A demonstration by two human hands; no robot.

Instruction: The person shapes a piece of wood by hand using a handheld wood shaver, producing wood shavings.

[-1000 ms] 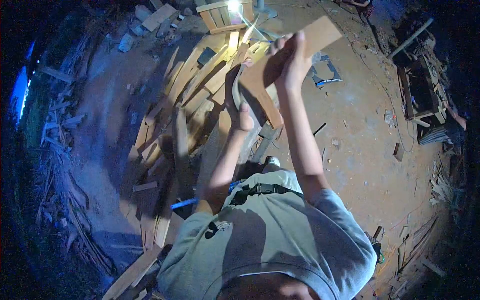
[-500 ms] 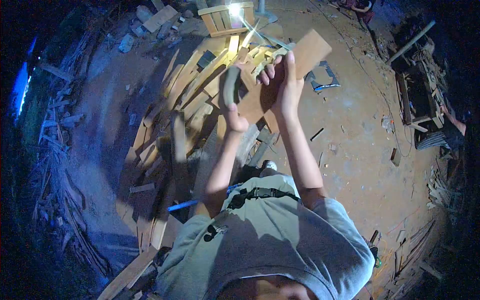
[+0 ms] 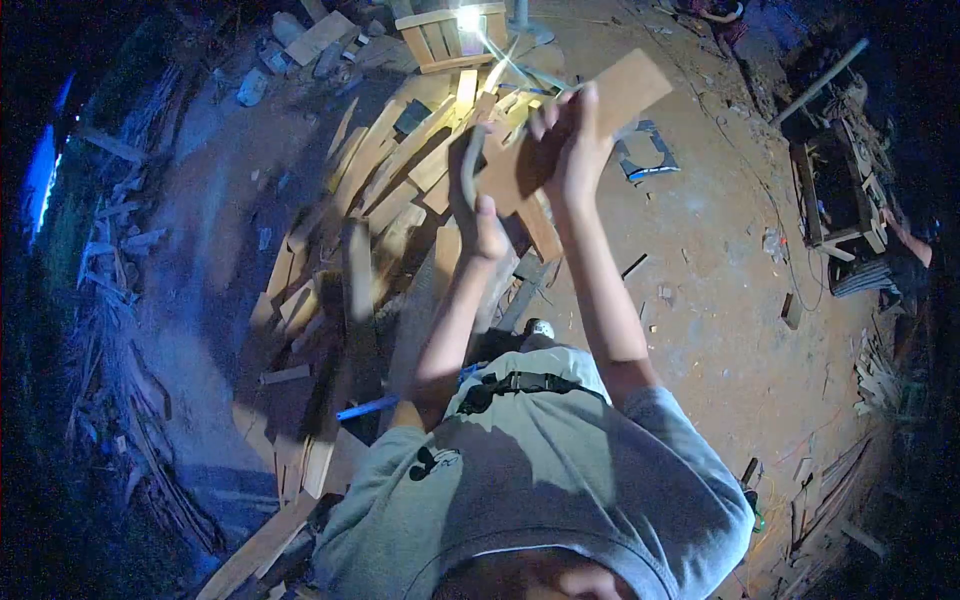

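My right hand (image 3: 578,160) is closed around a flat wooden board (image 3: 632,92), held up at a slant. Its far end sticks out beyond the fingers, and its near end reaches down toward my other hand. To the left, my left hand (image 3: 487,235) has its thumb against a curved grey piece (image 3: 464,172) that looks like wood in shadow. Most of that hand's fingers are hidden behind the piece, with only a fingertip showing at the top. A gap separates the curved piece from much of the board.
Below my hands lies a pile of loose boards (image 3: 400,170). A slatted wooden crate (image 3: 450,40) with a bright lamp (image 3: 470,18) stands behind it. A wooden frame (image 3: 830,200) is at right, beside another person's arm (image 3: 908,240). A dark flat item (image 3: 645,150) lies on the ground.
Both hands have shifted slightly to the right. The board has moved with my right hand, up and right, and the curved piece has turned more upright.
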